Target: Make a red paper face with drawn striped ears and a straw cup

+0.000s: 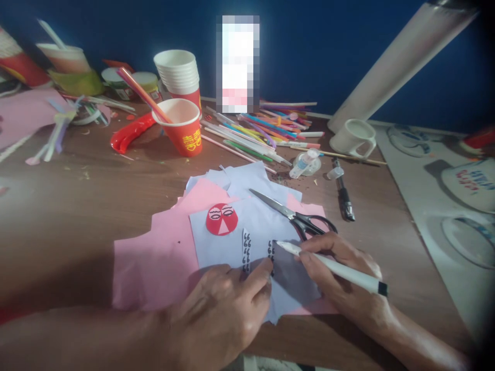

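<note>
The left hand and right hand are both bare, with slim fingers. The bare left forearm looks broad and soft-edged with blur; the bare right forearm is narrower at its smooth wrist. Above the left forearm, at the view's edge, shows a red strip, too blurred to tell whether it is sleeve cloth.

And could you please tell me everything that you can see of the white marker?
The white marker has a slim, smooth barrel, plastic by its look, with a black end and a nose tapering to a point. It is held at a slant between thumb and fingers of the right grip, black end toward the lower right. Its nose reaches the black comma-like marks; whether the tip touches the surface is hard to tell.
</note>
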A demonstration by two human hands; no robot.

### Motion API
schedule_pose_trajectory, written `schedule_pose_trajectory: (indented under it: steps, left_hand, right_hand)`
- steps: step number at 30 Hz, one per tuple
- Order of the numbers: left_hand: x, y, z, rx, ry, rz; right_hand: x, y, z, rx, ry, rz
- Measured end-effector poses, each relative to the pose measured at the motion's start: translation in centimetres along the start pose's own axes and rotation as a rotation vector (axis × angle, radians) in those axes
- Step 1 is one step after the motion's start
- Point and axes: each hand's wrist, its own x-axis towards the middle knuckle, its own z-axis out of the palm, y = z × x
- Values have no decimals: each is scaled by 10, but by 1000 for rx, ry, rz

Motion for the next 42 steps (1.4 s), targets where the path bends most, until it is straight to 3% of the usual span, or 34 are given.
schedule_pose_trajectory:
  steps: [10, 22, 29, 34, 42]
  left_hand:
    - [-1, 1, 6, 34, 61, 6]
    - [-1, 1, 4, -2, 63, 6]
    - [-1, 1, 6, 36, 67, -1]
    - [0, 2, 2, 24, 16, 1]
    - [-1, 0, 5, 54, 25, -4]
  right_hand:
    - [-2, 6, 2, 33, -23, -91]
    - [-3, 5, 2, 44, 19, -42]
    - [-1, 0, 0, 31, -21, -28]
    - [-3, 5, -2, 49, -16, -52]
    - [-5, 0, -6, 160, 20, 216]
